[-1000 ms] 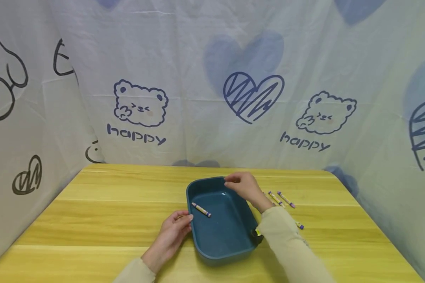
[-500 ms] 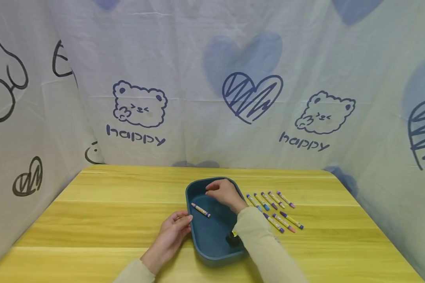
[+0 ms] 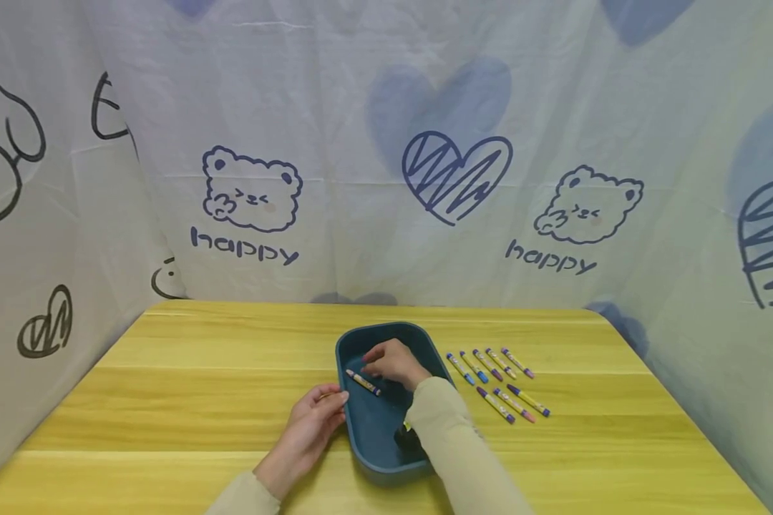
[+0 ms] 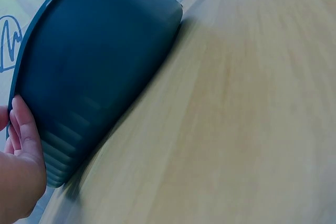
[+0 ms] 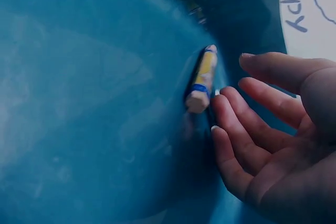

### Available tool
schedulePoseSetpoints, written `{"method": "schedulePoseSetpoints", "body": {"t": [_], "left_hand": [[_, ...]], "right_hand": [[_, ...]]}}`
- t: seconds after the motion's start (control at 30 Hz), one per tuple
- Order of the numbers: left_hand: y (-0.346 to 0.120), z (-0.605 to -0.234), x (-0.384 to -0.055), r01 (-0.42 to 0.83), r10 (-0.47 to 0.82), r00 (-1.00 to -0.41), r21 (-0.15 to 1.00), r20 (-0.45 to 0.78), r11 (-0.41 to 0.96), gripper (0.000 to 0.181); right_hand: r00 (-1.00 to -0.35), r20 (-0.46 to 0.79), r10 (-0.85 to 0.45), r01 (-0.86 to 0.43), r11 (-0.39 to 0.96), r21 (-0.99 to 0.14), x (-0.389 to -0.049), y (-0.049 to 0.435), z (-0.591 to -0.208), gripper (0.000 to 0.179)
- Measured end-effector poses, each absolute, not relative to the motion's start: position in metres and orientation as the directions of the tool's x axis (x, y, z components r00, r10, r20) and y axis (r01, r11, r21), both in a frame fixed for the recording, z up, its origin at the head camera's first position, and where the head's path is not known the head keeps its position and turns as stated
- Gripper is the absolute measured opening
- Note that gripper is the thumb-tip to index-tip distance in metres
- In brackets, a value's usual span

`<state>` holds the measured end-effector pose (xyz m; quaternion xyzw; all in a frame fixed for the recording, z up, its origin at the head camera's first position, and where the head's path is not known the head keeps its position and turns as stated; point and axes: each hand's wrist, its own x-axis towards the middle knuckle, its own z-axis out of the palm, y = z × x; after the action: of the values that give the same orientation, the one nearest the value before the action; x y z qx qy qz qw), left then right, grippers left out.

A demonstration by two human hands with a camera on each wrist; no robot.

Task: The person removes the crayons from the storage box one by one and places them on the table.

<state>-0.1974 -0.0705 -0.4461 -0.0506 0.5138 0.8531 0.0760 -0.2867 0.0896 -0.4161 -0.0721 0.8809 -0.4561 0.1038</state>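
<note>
A dark teal plastic bin (image 3: 386, 468) stands on the wooden table. My left hand (image 3: 315, 422) grips its left rim, thumb at the rim and fingers along the outer wall; the left wrist view shows the fingers (image 4: 29, 132) flat against that wall. A single crayon (image 3: 363, 383) with a yellow wrapper and pale tip lies on the bin floor by the left wall. My right hand (image 3: 393, 361) is inside the bin, just beside this crayon. In the right wrist view its thumb and fingers are spread apart with nothing between them, fingertips close to the crayon (image 5: 205, 77).
To the right of the bin, several crayons lie in two slanted rows on the table, among them a blue-tipped crayon (image 3: 460, 369) and a pink-tipped crayon (image 3: 514, 405). A printed white cloth (image 3: 361, 214) hangs behind and beside the table (image 3: 167, 400).
My right hand has moved left and down from above the bin's far right rim to beside the crayon inside. The rows of crayons have come into sight. The left hand stays put.
</note>
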Motion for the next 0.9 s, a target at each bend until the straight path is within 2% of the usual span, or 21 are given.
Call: {"method": "schedulePoseSetpoints", "body": {"t": [0.33,0.53,0.9], "left_hand": [[-0.0717,-0.4478,-0.1979,-0.177,0.087,-0.984,0.873,-0.155,-0.454,0.014],[-0.0714,-0.4473,-0.1989,-0.166,0.088,-0.986,0.872,-0.141,-0.46,0.013],[-0.0704,-0.4483,-0.199,-0.169,0.081,-0.986,0.87,-0.149,-0.464,0.012]], "right_hand": [[-0.964,-0.054,-0.259,-0.132,0.649,-0.75,-0.2801,0.0854,-0.4197,0.022],[-0.966,-0.043,-0.256,-0.143,0.661,-0.737,-0.28,0.0838,-0.419,0.026],[-0.966,-0.056,-0.253,-0.136,0.676,-0.724,-0.2833,0.0851,-0.4241,0.011]]}}
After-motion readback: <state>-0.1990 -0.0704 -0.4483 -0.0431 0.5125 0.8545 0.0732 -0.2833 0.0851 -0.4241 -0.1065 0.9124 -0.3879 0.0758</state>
